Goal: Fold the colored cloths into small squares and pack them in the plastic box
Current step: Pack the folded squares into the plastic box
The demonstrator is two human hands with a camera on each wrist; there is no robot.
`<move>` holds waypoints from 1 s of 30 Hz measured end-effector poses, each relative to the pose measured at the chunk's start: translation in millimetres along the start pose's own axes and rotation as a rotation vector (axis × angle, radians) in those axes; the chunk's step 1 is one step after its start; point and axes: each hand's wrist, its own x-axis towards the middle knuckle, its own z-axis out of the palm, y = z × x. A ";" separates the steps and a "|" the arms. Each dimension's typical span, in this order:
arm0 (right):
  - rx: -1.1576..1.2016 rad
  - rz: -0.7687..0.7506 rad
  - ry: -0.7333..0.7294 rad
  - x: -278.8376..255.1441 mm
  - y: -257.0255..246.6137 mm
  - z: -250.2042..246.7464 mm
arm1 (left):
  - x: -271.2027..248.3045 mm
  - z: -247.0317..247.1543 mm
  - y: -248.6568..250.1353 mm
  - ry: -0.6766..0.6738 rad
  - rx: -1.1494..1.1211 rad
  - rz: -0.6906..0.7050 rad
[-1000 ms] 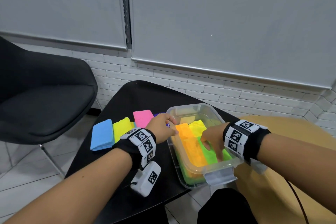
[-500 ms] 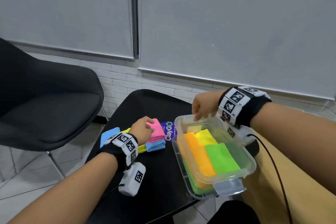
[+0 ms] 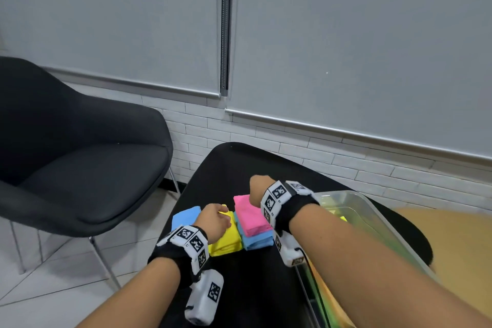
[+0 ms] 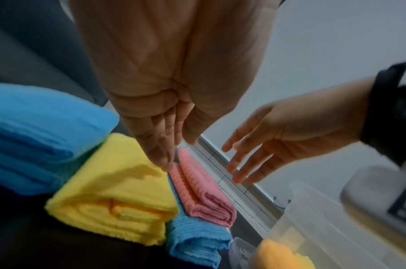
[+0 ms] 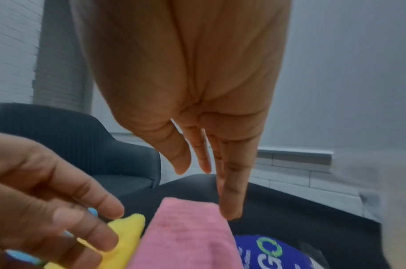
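On the black table (image 3: 255, 287) lie folded cloths side by side: a blue cloth (image 3: 186, 217), a yellow cloth (image 3: 226, 243), and a pink cloth (image 3: 250, 217) stacked on a second blue cloth (image 3: 257, 242). My left hand (image 3: 217, 221) hovers over the yellow cloth (image 4: 114, 209) with straight, relaxed fingers (image 4: 162, 160) just at its far edge. My right hand (image 3: 257, 189) reaches over the pink cloth (image 5: 185, 233), fingers (image 5: 229, 214) extended down at its far edge and holding nothing. The clear plastic box (image 3: 372, 210) stands at the right with orange (image 4: 277, 254) and green cloths inside.
A dark chair (image 3: 80, 168) stands left of the table, by a white brick wall with blinds. A blue printed label (image 5: 261, 254) lies on the table between the pink cloth and the box. A wooden tabletop (image 3: 452, 234) adjoins on the right.
My right hand left the box's far rim and swung left over the pink cloth. My left hand shifted from the pink cloth to the yellow one. The view turned left.
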 end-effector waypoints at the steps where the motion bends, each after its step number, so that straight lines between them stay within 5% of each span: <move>1: 0.006 0.020 -0.022 4.8 0.9 6.2 | 4.5 2.0 -1.5 -0.007 -0.047 -0.018; 9: 0.032 0.134 -0.194 47.4 19.0 48.2 | 30.8 20.4 1.9 -0.008 -0.158 -0.060; 16: 0.117 0.115 -0.146 43.2 11.5 39.2 | 39.0 26.0 2.7 0.056 -0.258 -0.074; 25: 0.343 0.046 0.024 -0.1 12.4 -26.1 | -6.7 2.2 61.1 0.202 -0.284 0.175; 30: 0.514 0.044 0.044 -37.8 57.7 -61.9 | -39.1 17.1 109.1 0.145 -0.283 0.311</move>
